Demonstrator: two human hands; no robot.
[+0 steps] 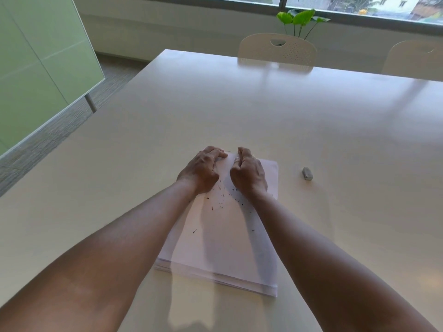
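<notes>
A pale table (311, 130) fills most of the view. Off its edge at 10 o'clock stands a frosted green panel (36, 68) on a metal foot. Across the table, a cream chair (276, 50) is pushed in at 12 to 1 o'clock, and a second chair (412, 58) shows partly at 2 o'clock. A plant (302, 17) with broad green leaves rises behind the first chair, under the window.

The paper (223, 248), a white stack, lies flat on the table just below the middle of the view, at 6 o'clock, with its long sides running away from the person. Both bare forearms reach over it from 7 and 5 o'clock.

The left hand (201, 168) sits at the stack's far left corner, at 11 o'clock on the paper, its fingers curled over the top sheet's far edge. The right hand (248, 172) is just beside it at 12 o'clock on the paper, fingers curled tight like a fist. Whether they pinch the sheet cannot be told. The two hands are close but apart.

A grey eraser (307, 173) lies on the table at 3 o'clock from the hands, clear of the paper.

Dark crumbs (220, 200) are scattered on the top sheet, mostly between the wrists.
</notes>
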